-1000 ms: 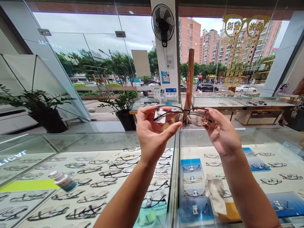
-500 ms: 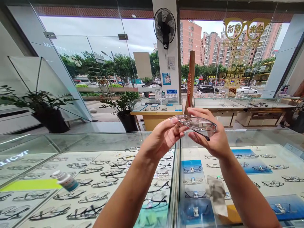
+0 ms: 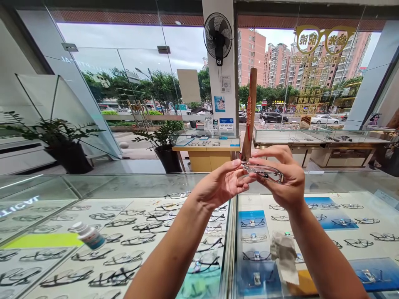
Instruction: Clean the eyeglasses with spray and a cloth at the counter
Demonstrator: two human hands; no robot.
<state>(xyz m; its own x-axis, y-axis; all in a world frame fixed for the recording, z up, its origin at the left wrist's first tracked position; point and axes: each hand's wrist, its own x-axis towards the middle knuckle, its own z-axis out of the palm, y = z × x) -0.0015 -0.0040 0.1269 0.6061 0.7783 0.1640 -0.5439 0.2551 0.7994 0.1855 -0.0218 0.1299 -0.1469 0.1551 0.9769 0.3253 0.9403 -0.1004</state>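
A pair of eyeglasses [image 3: 264,171] with a clear, thin frame is held up above the glass counter, turned nearly edge-on. My right hand [image 3: 285,176] grips its right end between thumb and fingers. At the left end, my left hand [image 3: 226,180] pinches the frame between thumb and fingertips, palm partly turned up. The temples look folded behind the lenses, though my fingers hide part of them. Below my right forearm a crumpled grey cloth [image 3: 284,255] lies on the counter. A white bottle with a blue-and-red label [image 3: 87,235] stands on the glass at the left.
Under the glass of the display counter [image 3: 232,249] lie several rows of eyeglasses [image 3: 115,275]. Behind it stand a wooden post [image 3: 252,112], potted plants [image 3: 163,141] and further display cases [image 3: 286,136]. A wall fan [image 3: 218,39] hangs on the pillar.
The eyeglasses have tilted from showing their lenses to nearly edge-on and dropped slightly. My right fingers have bent more around them; my left hand has shifted a little right.
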